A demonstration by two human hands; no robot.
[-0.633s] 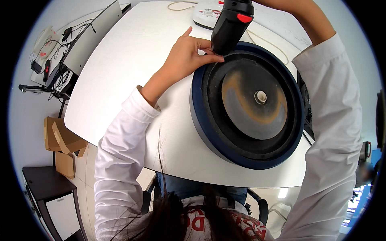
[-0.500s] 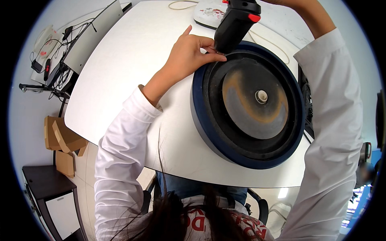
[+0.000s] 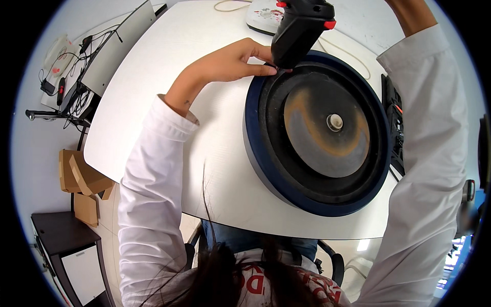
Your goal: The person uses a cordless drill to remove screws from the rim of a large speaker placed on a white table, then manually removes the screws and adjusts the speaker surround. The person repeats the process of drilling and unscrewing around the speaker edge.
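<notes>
A round machine with a dark blue rim (image 3: 381, 169) stands on the white table, its inside black. Within it lies a grey, brown-stained disc (image 3: 327, 148) with a pale knob (image 3: 335, 122) at the centre. Over the far left of the rim hangs a black tool with red parts (image 3: 299, 33), cut off by the top edge. My left hand (image 3: 235, 61) reaches to the lower end of this tool, thumb and fingers closed in a pinch; what they hold is hidden. My right arm (image 3: 417, 15) extends past the top edge, its hand out of view.
Behind the machine stands a white device with red marks (image 3: 263, 18), with a pale cable beside it. A black object (image 3: 393, 123) lies right of the machine. Left are a panel (image 3: 115, 51), tangled cables, cardboard boxes (image 3: 84, 174) and a dark cabinet (image 3: 66, 230).
My left hand has shifted slightly left, its wrist turned flatter and higher. My right hand, partly visible at the top edge before, has gone out of view.
</notes>
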